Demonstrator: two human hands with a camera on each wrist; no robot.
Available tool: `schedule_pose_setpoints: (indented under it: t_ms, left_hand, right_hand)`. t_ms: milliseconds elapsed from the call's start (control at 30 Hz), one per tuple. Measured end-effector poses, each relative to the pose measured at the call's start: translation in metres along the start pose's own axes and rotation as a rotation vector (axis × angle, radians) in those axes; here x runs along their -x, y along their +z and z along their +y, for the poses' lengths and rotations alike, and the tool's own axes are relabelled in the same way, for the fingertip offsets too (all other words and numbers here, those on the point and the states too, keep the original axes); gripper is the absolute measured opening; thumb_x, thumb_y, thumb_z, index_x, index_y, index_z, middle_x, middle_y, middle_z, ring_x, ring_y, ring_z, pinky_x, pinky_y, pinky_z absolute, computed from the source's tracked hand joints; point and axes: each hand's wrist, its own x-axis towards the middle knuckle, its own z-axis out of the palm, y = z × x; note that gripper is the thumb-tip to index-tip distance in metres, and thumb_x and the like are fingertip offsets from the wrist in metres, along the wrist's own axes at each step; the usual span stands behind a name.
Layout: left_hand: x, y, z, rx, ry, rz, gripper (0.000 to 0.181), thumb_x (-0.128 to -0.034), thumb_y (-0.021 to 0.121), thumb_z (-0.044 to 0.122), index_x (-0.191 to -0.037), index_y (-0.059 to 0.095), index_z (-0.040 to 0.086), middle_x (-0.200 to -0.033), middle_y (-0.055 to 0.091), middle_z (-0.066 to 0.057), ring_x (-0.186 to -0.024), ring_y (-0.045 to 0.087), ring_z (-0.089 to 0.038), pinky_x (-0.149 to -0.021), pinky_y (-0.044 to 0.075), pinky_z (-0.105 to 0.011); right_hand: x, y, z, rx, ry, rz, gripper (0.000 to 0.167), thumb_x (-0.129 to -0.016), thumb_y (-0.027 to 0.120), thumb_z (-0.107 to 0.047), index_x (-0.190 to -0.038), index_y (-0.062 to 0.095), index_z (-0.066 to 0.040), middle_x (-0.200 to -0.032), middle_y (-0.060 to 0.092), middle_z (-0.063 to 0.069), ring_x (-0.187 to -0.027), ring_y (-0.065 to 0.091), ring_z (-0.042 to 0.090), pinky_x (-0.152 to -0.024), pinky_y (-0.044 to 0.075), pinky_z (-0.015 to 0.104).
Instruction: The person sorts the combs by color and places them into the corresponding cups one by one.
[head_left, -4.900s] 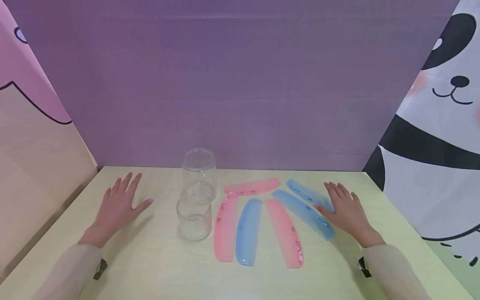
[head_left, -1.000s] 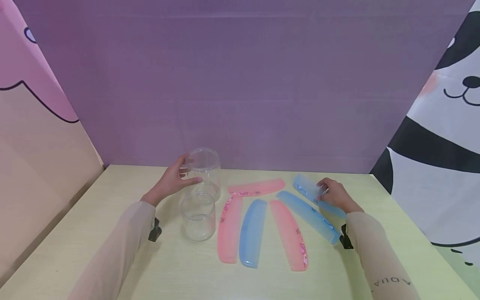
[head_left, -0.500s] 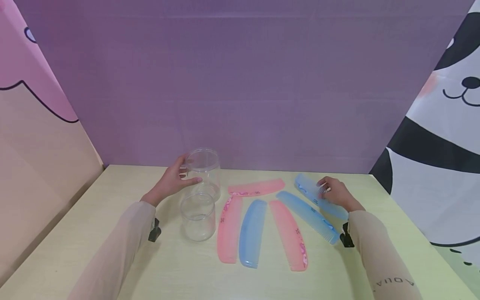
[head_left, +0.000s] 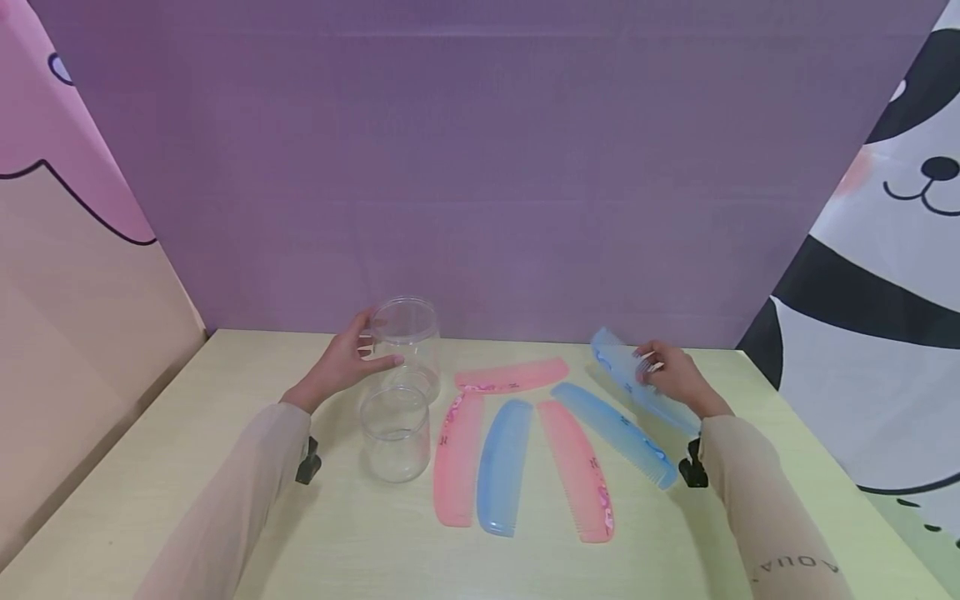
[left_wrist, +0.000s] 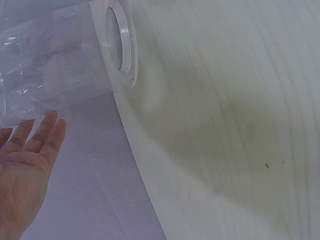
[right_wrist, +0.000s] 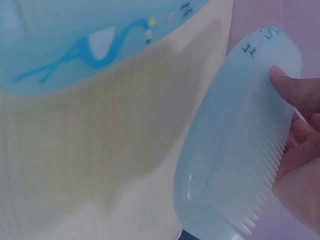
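Observation:
My left hand (head_left: 341, 364) is at the left side of the rear clear plastic jar (head_left: 423, 337). Its thumb lies across the jar's front. In the left wrist view its fingers (left_wrist: 42, 137) stretch out straight to the wall of the jar (left_wrist: 55, 65), not wrapped round it. My right hand (head_left: 675, 379) pinches the far blue comb (head_left: 618, 367) at its toothed edge, and the comb's far end tilts up off the table. The right wrist view shows the thumb on the face of this comb (right_wrist: 235, 135), teeth towards the palm.
A second clear jar (head_left: 396, 442) stands in front. Another blue comb (head_left: 615, 433) lies beside the held one. Pink combs (head_left: 513, 375), (head_left: 457, 467), (head_left: 576, 471) and a blue comb (head_left: 504, 467) lie fanned out on the pale table (head_left: 337, 550). A purple backdrop (head_left: 480, 183) rises behind.
From lying apart at both sides, my left hand has moved to the rear jar and my right to the far blue comb. In the last half second that comb's far end has risen.

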Motion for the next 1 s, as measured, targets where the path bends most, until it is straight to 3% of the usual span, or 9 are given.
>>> schedule_pose_setpoints:
  t_ms: [100, 233, 333, 600, 1000]
  left_hand:
    - [0.004, -0.001, 0.01, 0.008, -0.002, -0.006, 0.091, -0.0751, 0.075, 0.03, -0.144, 0.019, 0.008, -0.139, 0.037, -0.019, -0.12, 0.047, -0.04, -0.098, 0.042, -0.049]
    - [0.004, -0.002, 0.011, 0.017, -0.003, -0.005, 0.091, -0.0749, 0.075, 0.03, -0.143, 0.02, 0.008, -0.139, 0.037, -0.019, -0.12, 0.047, -0.04, -0.099, 0.042, -0.049]
    - [0.0, 0.0, 0.001, 0.012, -0.003, 0.0, 0.093, -0.0731, 0.076, 0.034, -0.143, 0.02, 0.01, -0.139, 0.038, -0.016, -0.12, 0.048, -0.038, -0.098, 0.043, -0.047]
    - [-0.001, 0.0, 0.002, -0.002, -0.018, -0.004, 0.094, -0.0737, 0.075, 0.034, -0.144, 0.018, 0.01, -0.14, 0.036, -0.016, -0.121, 0.047, -0.038, -0.098, 0.043, -0.047]
    - [-0.001, -0.001, 0.001, 0.002, -0.026, -0.006, 0.097, -0.0731, 0.075, 0.035, -0.145, 0.016, 0.009, -0.141, 0.035, -0.017, -0.121, 0.046, -0.038, -0.099, 0.042, -0.047]
  right_hand:
    - [-0.001, -0.002, -0.003, -0.022, -0.035, 0.014, 0.036, -0.085, 0.057, -0.001, -0.118, 0.046, 0.008, -0.104, 0.054, 0.027, -0.084, 0.058, 0.029, -0.065, 0.05, 0.031]
    - [-0.004, -0.002, -0.009, -0.047, -0.046, 0.022, 0.038, -0.086, 0.057, -0.001, -0.12, 0.044, 0.009, -0.107, 0.053, 0.028, -0.085, 0.058, 0.029, -0.066, 0.051, 0.03]
    - [-0.007, -0.003, -0.016, -0.062, -0.042, 0.02, 0.04, -0.087, 0.056, -0.003, -0.122, 0.042, 0.009, -0.112, 0.052, 0.029, -0.088, 0.057, 0.031, -0.068, 0.051, 0.03]
    - [-0.015, -0.002, -0.039, -0.141, -0.088, 0.05, 0.042, -0.087, 0.057, -0.003, -0.125, 0.04, 0.009, -0.113, 0.051, 0.029, -0.094, 0.056, 0.037, -0.073, 0.051, 0.032]
    - [-0.022, 0.016, -0.071, -0.315, -0.131, 0.068, 0.042, -0.087, 0.056, -0.003, -0.125, 0.041, 0.007, -0.117, 0.051, 0.029, -0.099, 0.055, 0.038, -0.076, 0.051, 0.037]
